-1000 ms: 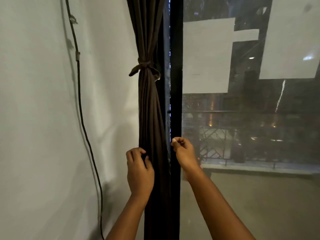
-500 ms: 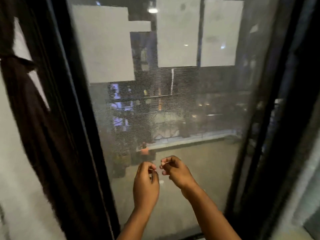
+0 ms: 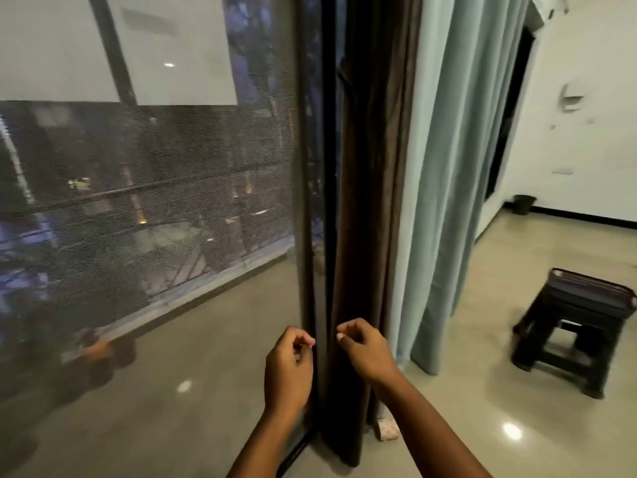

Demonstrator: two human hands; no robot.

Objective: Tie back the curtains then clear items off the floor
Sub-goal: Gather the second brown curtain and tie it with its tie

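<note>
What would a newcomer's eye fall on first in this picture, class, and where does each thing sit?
First, the two hands, the left hand and right hand, raised with curled fingers at bottom centre, just in front of the dark brown curtain hanging loose beside the window frame. To its right hangs a pale green curtain, and a dark stool stands on the glossy floor at the right.
</note>
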